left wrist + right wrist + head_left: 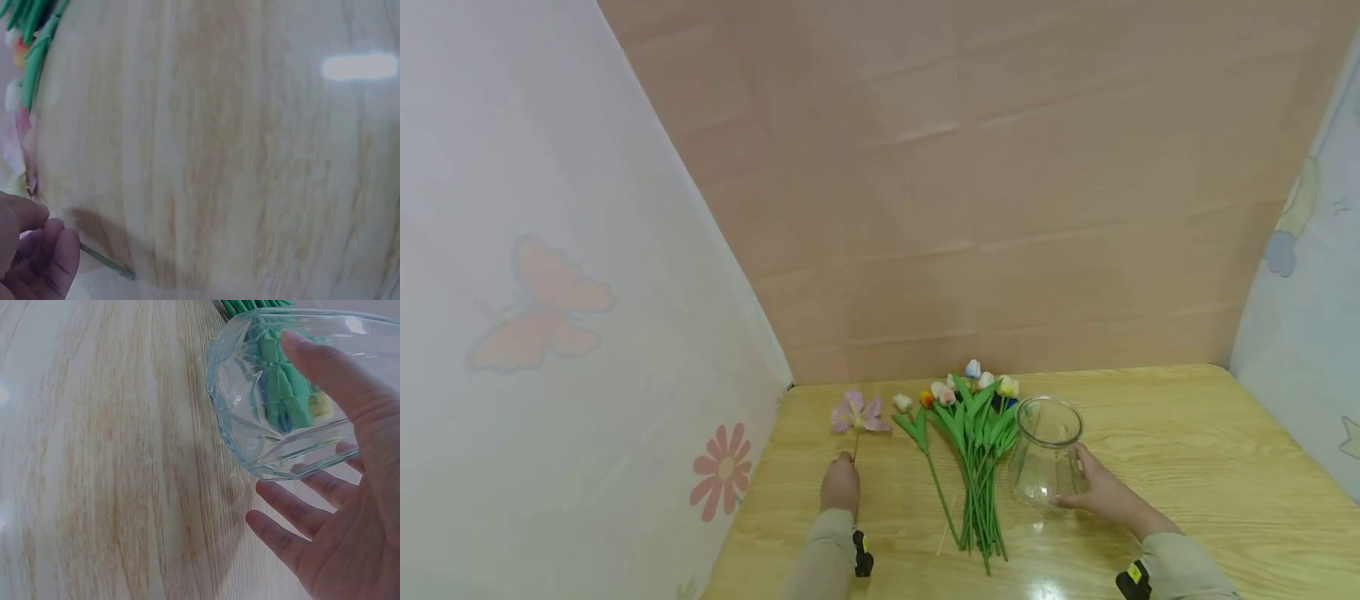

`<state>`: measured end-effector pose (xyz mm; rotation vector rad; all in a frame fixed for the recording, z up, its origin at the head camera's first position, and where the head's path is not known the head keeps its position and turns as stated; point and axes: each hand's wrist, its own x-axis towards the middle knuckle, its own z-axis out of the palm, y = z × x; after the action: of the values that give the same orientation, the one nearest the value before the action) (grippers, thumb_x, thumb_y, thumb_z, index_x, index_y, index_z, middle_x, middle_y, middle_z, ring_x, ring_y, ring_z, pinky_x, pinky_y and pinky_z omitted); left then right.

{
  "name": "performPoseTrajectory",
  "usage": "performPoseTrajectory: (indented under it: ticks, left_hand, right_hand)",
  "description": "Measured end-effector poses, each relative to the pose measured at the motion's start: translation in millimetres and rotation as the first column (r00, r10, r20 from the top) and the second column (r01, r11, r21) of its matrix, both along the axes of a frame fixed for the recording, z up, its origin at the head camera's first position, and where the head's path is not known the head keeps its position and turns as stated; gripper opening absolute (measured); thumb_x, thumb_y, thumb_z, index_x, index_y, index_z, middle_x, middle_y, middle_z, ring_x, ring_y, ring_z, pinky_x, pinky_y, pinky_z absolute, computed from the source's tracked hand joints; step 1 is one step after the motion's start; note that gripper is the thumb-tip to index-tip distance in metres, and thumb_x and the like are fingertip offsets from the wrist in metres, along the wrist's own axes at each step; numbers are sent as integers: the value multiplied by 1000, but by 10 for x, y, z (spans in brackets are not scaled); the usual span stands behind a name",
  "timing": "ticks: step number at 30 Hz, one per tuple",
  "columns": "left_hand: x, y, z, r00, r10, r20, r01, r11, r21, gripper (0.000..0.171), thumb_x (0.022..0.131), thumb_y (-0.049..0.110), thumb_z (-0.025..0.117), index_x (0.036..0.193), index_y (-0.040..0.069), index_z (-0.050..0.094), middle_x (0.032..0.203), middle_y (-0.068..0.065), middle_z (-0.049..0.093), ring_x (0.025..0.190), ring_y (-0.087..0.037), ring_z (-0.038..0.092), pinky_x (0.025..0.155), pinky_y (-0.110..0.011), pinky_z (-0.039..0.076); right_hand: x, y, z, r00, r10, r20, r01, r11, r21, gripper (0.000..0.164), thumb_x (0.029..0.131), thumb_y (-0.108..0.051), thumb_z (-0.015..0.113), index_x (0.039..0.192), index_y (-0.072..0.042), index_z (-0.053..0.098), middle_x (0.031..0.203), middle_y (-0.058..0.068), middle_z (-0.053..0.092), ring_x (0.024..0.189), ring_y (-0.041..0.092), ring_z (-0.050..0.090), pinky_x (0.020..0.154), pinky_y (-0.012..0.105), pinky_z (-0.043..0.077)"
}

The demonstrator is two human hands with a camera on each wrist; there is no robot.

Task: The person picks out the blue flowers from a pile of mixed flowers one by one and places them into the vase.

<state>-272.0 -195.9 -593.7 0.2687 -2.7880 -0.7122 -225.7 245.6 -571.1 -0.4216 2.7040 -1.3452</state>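
A pale wooden table (1187, 467) stands in a corner, with a plain pinkish wall behind, a white sheet printed with a butterfly and a red flower on the left, and a pale blue printed sheet on the right.

From the head camera, a clear glass vase (1047, 450) stands upright on the table with nothing inside it. The right hand (1101, 492) rests against its right side, fingers loosely spread around the glass. Just left of the vase lies a bunch of artificial tulips (973, 442), green stems toward the person, heads toward the wall. Further left lies a single pink flower (859, 414); the left hand (840, 485) pinches the lower end of its stem.

The left wrist camera is blurred: curled fingers (53, 259) hold a thin green stem (109, 262) just over the wood, and tulip leaves are cut off at the top-left corner.

The right wrist camera shows the vase (281, 406) close up, thumb laid on its wall and straight fingers (294, 519) below it; the tulips' green shows through the glass. Whether those fingers touch the vase is unclear.
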Motion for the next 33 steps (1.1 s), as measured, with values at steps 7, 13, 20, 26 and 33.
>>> performPoseTrajectory:
  ticks: [7, 13, 20, 26, 33]
  left_hand:
    - [5, 20, 31, 998, -4, 70, 8, 998, -62, 6, 93, 0, 53, 91, 0, 59, 82, -19, 66, 74, -35, 68, 63, -46, 54]
    - [-66, 77, 123, 1000, 21, 13, -19, 992, -125, 5, 91, 1, 56, 95, -3, 57, 84, -19, 62, 69, -34, 66, 58, -46, 54]
    - [-27, 501, 414, 998, -63, 26, 66, 991, -114, 22, 88, 8, 65, 109, 0, 64, 91, -15, 67, 68, -27, 66, 53, -40, 52]
    - [111, 964, 343, 962, -242, 128, 255, 963, -90, 8, 90, 16, 67, 91, 8, 67, 76, -3, 67, 59, -14, 61, 48, -30, 46]
    - [253, 1260, 61, 955, -248, 161, 275, 946, -174, 27, 92, 29, 65, 74, 10, 59, 56, -1, 54, 46, -15, 52, 40, -31, 40]
  right_hand:
    - [19, -21, 28, 1000, 18, 6, -18, 1000, 8, 110, 77, -36, 80, 148, 5, 8, 144, 47, 14, 126, 68, 23, 95, 75, 26]
    - [-24, -13, 19, 1000, 16, 2, -16, 1000, 6, 109, 77, -37, 80, 149, 2, 9, 146, 46, 12, 128, 67, 22, 95, 75, 26]
    - [-28, 0, 0, 1000, 9, 7, -9, 1000, 5, 105, 77, -36, 80, 147, 2, 13, 146, 45, 14, 128, 67, 21, 95, 76, 26]
    - [-21, 8, -2, 1000, 11, 6, -11, 1000, -2, 106, 77, -36, 80, 148, 2, 12, 146, 45, 14, 129, 66, 20, 95, 76, 26]
    - [-14, 4, -6, 1000, 10, -9, -10, 1000, -2, 109, 77, -36, 80, 149, 4, 8, 146, 46, 11, 128, 67, 22, 96, 75, 26]
